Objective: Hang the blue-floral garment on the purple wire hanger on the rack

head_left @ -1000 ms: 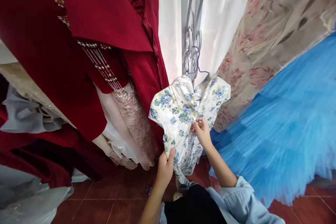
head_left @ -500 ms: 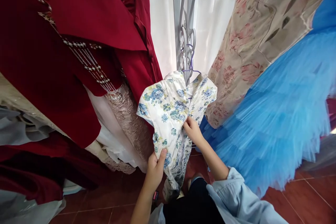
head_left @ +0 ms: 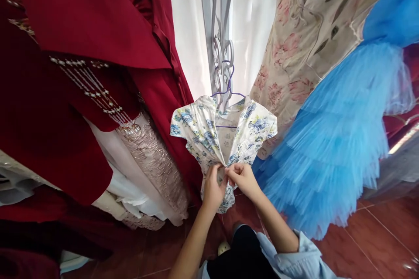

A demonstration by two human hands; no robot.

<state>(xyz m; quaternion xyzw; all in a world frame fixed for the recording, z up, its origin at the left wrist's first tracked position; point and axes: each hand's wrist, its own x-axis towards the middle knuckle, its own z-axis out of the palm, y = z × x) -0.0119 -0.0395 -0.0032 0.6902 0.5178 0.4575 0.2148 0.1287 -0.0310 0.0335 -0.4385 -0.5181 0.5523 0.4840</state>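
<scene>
A white short-sleeved dress [head_left: 199,128] with blue flowers and a deep V neckline hangs on a thin purple hanger [head_left: 230,82]. My left hand [head_left: 214,187] is closed on the dress front, just below the point of the V. Beside it, my right hand [head_left: 242,178] pinches the fabric at the same spot, the two sets of fingertips almost touching. Whatever small fastening may lie between the fingers is too small to make out. Below the hands, the lower part of the dress is partly hidden by them.
A grey metal stand [head_left: 218,22] with scrolls rises behind the hanger, before a white curtain [head_left: 258,4]. Dark red garments [head_left: 131,35] hang at left, over a pale pink lace dress [head_left: 157,161]. At right hang a beige floral dress [head_left: 284,61] and a blue tulle dress [head_left: 330,130]. Red tiles [head_left: 386,231] cover the floor.
My left hand has moved up from the dress's lower side to its front, next to my right hand. The dress now faces me squarely, its neckline spread wider. The view has shifted slightly right.
</scene>
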